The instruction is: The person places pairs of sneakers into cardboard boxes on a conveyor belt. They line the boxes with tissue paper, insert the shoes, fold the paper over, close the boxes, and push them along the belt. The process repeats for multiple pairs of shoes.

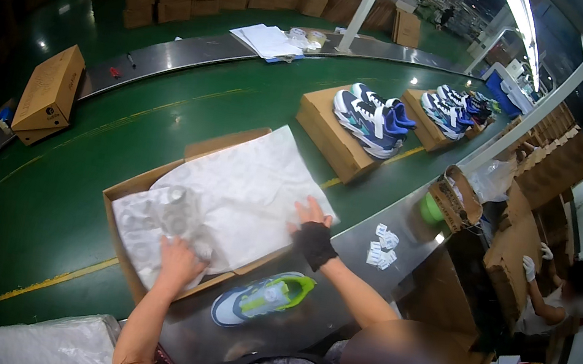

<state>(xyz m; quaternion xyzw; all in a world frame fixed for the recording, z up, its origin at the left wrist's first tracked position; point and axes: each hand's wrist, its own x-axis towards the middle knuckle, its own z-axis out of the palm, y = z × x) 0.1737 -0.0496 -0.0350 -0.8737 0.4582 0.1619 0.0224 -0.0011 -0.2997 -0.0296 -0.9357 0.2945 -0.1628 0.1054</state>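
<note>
An open cardboard box (114,208) lies on the green conveyor belt, with white tissue paper (253,183) spread inside and over its right side. My left hand (180,264) is at the near left part of the box, its fingers closed on a crumpled, blurred bunch of the paper. What lies under that bunch is hidden. On the paper's right edge rests my right hand (311,224), wearing a black fingerless wrist covering, fingers spread flat. Close in front of me, a single blue-grey and lime-green sneaker (261,300) lies on the metal ledge (334,297) between my forearms.
Pairs of navy and white sneakers (373,121) stand on closed boxes (334,131) along the belt. Small white packets (382,247) lie on the right ledge. A tilted carton (49,95) sits far left. Wrapped white sheets (53,341) lie near left. A gloved co-worker (549,302) handles cardboard.
</note>
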